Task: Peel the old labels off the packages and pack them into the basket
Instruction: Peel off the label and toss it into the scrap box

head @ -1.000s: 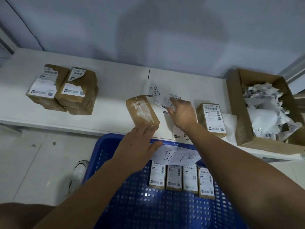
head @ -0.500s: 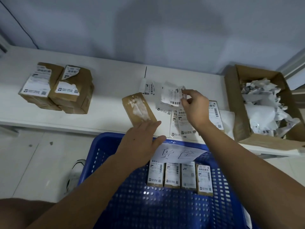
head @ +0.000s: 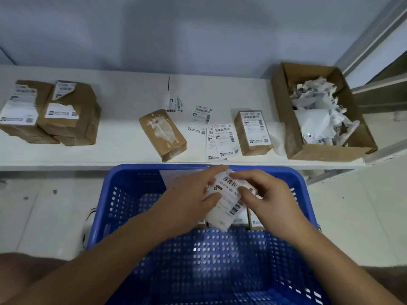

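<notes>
Left of the blue basket (head: pixel 123 179), on the white shelf (head: pixel 123 93), I see stacked labelled packages (head: pixel 63 115). Behind the basket lies a peeled package (head: pixel 163 134). Over the basket, my left hand (head: pixel 189 194) and right hand (head: pixel 271 199) both pinch a peeled label (head: pixel 226 201). Right of the basket sits a carton of scrap (head: pixel 323 113).

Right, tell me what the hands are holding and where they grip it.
Both hands hold one white label sheet above the blue basket. The left hand grips its left edge; the right hand pinches its right side near the top.
</notes>
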The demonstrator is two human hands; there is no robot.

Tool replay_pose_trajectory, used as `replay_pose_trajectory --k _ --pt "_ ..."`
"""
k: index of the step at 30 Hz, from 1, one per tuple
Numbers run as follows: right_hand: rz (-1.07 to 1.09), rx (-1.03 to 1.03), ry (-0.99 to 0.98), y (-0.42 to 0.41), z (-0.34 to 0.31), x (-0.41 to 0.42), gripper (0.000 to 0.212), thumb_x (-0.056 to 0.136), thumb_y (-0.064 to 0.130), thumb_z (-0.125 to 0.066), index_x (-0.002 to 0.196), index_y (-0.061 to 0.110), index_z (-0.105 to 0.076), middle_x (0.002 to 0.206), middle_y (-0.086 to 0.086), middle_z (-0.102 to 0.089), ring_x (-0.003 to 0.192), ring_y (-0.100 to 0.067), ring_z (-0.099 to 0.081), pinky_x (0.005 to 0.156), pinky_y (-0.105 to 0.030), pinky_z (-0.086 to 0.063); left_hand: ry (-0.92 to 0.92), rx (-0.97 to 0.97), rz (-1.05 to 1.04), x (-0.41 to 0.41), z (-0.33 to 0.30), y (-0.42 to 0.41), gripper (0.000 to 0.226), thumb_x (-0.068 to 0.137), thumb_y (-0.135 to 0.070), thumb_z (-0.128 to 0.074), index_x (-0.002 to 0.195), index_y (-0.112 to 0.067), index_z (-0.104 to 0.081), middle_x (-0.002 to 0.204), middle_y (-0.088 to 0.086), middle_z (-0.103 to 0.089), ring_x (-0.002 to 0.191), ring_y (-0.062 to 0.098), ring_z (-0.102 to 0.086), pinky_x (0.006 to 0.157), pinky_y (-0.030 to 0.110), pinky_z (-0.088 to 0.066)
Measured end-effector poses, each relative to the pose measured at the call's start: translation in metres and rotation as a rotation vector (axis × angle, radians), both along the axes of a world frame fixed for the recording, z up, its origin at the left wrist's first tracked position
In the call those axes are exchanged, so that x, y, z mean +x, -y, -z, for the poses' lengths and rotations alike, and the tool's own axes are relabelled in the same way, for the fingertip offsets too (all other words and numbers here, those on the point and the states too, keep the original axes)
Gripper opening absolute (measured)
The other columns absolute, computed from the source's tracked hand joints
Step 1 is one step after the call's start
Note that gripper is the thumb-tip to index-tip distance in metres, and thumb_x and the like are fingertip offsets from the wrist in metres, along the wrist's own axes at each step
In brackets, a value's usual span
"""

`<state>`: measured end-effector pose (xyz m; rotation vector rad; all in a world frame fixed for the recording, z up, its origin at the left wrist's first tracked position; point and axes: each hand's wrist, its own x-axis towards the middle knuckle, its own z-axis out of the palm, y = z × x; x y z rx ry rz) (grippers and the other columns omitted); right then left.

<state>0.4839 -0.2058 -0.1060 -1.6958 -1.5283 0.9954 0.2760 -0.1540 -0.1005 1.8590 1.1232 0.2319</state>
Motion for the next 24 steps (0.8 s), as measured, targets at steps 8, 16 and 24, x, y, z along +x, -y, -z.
replay_pose_trajectory --k 8,16,24 --pt "0.120 -0.112 -0.172 -0.030 0.002 0.009 0.030 0.089 0.012 -0.076 0.102 0.038 -0.076 0.092 0.012 -0.075 0.079 -0.014 -0.069 0.075 -0.038 -0.061 0.112 -0.095 -0.168 0.015 0.011 -0.002 0.029 0.101 -0.018 -0.060 0.098 -0.044 -0.048 0.080 -0.005 -0.063 0.060 0.006 -0.057 0.051 0.021 -0.046" --pt "0.050 0.006 -0.062 -0.055 0.000 0.008 0.060 0.083 0.023 -0.083 0.132 0.043 -0.055 0.129 0.019 -0.051 0.104 -0.003 -0.065 0.087 -0.026 -0.058 0.150 -0.102 -0.284 0.018 0.009 -0.026 0.030 0.101 -0.021 -0.061 0.109 -0.049 -0.064 0.088 -0.004 -0.068 0.070 0.006 -0.065 0.055 0.024 -0.057" --pt "-0.064 0.012 -0.161 -0.042 -0.008 0.006 0.087 0.081 0.016 -0.084 0.146 0.051 -0.039 0.139 0.018 -0.048 0.104 -0.011 -0.069 0.085 -0.028 -0.060 0.297 -0.071 -0.351 0.015 0.003 -0.043 0.047 0.093 -0.014 -0.071 0.125 -0.046 -0.056 0.117 -0.017 -0.063 0.100 0.005 -0.066 0.069 0.026 -0.063"
